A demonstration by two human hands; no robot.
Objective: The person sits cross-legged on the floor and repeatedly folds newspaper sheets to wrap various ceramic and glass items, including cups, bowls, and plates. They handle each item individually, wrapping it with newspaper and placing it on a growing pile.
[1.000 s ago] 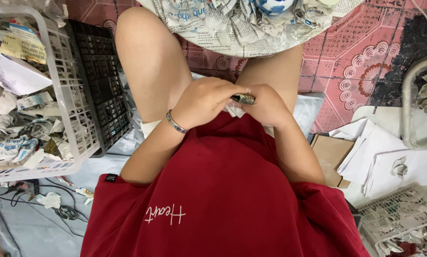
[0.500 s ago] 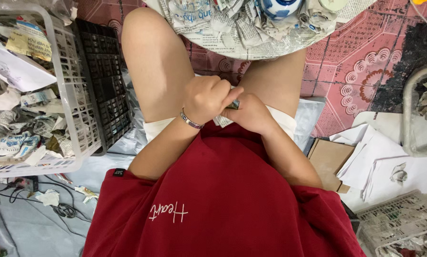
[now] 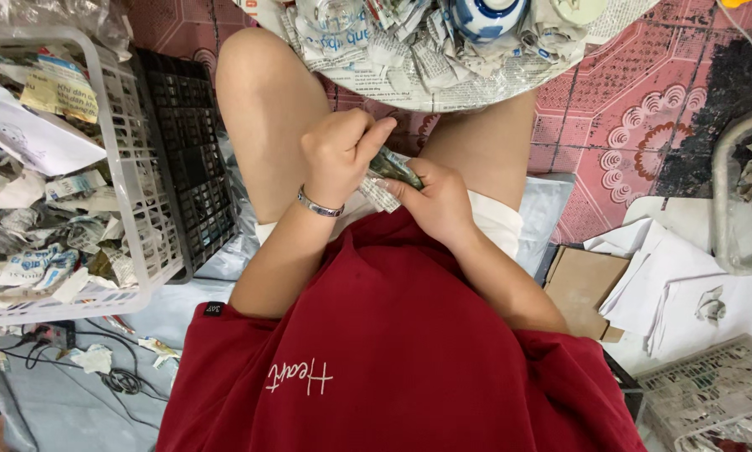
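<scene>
Left hand (image 3: 342,155) and right hand (image 3: 435,201) together pinched a small newspaper-wrapped green item (image 3: 393,172) over the lap, white basket (image 3: 141,209) at nine o'clock.

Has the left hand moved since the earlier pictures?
Yes. The left hand has risen off the lap, toward the newspaper pile ahead, while the right hand keeps the small dark object.

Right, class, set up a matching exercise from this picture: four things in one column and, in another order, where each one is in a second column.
Things:
1. white basket
2. blue and white bowl
3. bracelet
4. brown cardboard

Places:
A. on the left wrist
B. on the floor at the person's right
C. at the person's left, full of paper scraps
D. on newspaper in front of the knees

Pairs: 1-C, 2-D, 3-A, 4-B
</scene>
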